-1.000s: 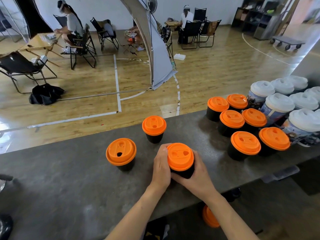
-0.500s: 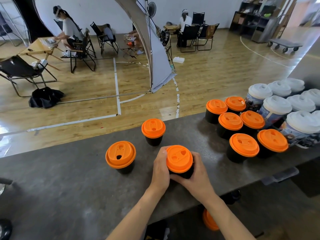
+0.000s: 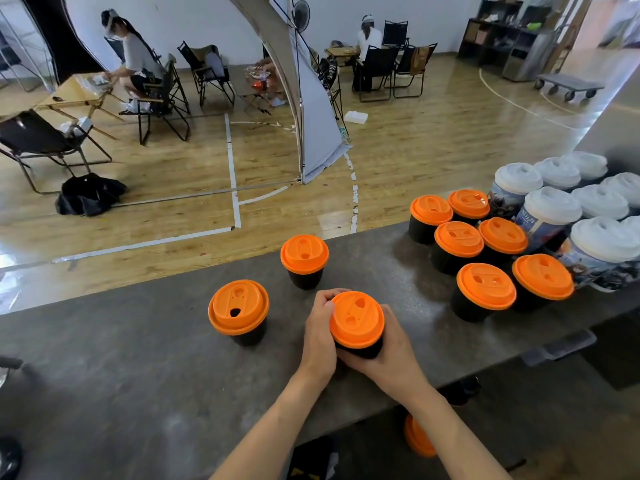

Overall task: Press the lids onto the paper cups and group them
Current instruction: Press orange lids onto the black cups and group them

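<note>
Black cup is clasped from both sides at lower centre of the frame. Left hand is curled against its left side, with fingertips hooked at the far rim of the orange lid. Right hand is wrapped round the cup body from the right and near side. Both grips are closed on the cup, neither hand spread. The lid looks level, but whether it is snapped down all round cannot be told. The cup base is hidden by the hands and is judged to rest on the grey counter, near its front edge.

Step judged: this lid is being pressed home, grouping not yet done. The next move calls for a firm squeeze round the rim. Then the cup is to be taken rightward to the orange-lidded group at centre right and set beside the nearest cup without knocking it.

Forearms enter from the bottom edge and converge on the cup, wrists turned inward.

Two lidded cups stand apart from the group: the left cup just left of the hands and the far cup just above them. Both are judged left to be grouped. White-lidded cups are packed at the far right, next to the orange group. A spare lid shows below the counter edge, lower right of centre.
</note>
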